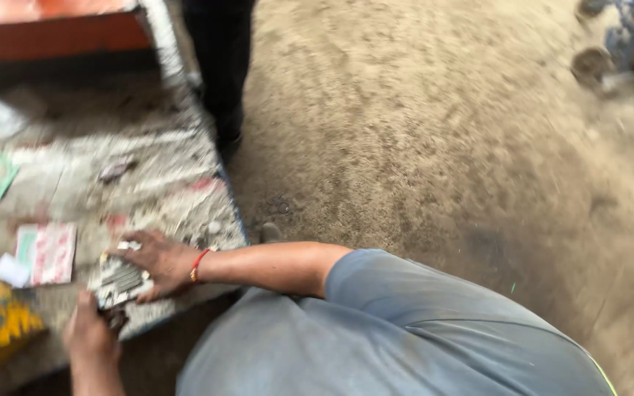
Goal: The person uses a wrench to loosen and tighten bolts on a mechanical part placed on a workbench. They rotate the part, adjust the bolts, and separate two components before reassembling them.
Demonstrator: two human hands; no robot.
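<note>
A wide sandy floor [434, 132] is seen on the right, and a dusty, worn surface [148, 147] on the left, beside which a person's dark trouser leg [221, 66] stands. Near the surface's front edge a small flat grey-and-white packet [120, 282] is pressed down under the right hand [157, 262], laid flat with fingers spread, a red band [198, 265] at its wrist. The left hand [89, 331] is curled at the packet's lower corner, its grip too blurred to tell, while a pink-and-white card [47, 253] lies just to the left.

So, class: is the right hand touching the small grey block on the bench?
Touching. The head view shows the right hand lying flat on the grey block, fingers overlapping its top.
</note>
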